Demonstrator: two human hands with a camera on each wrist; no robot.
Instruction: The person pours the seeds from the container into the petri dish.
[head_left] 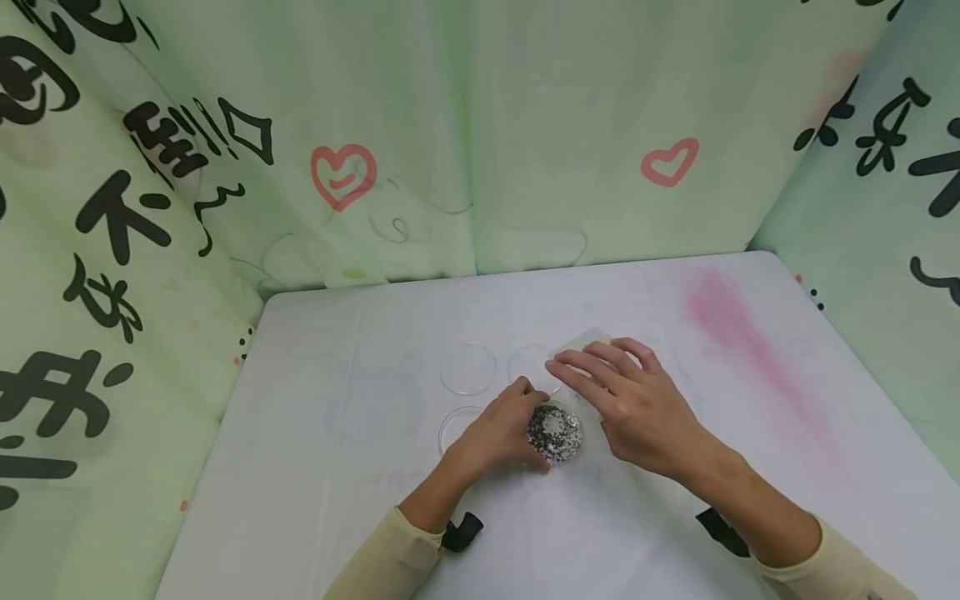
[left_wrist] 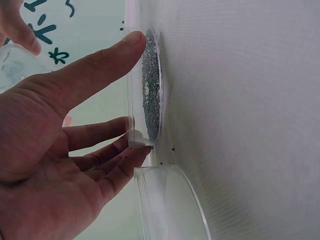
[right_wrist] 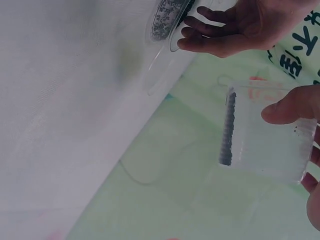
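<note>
A clear round petri dish (head_left: pixel 555 433) with black and silvery grains spread over its bottom lies on the white table. My left hand (head_left: pixel 498 429) holds it by the rim, thumb on the near side and fingers on the far side. In the left wrist view the thumb (left_wrist: pixel 117 57) reaches the dish's edge and the grains (left_wrist: pixel 152 90) form a thin layer. My right hand (head_left: pixel 641 408) grips a clear rectangular plastic container (right_wrist: pixel 265 135), raised beside the dish. Dark grains (right_wrist: pixel 228 130) line one side of that container; in the head view the hand partly hides it.
More clear petri dishes stand left of and behind the filled one, such as a dish (head_left: pixel 468 368) at the back left and a dish (left_wrist: pixel 170 205) beside my left fingers. Green curtains (head_left: pixel 555 167) hang behind the table (head_left: pixel 315 467). A pink stain (head_left: pixel 742 333) marks its right side.
</note>
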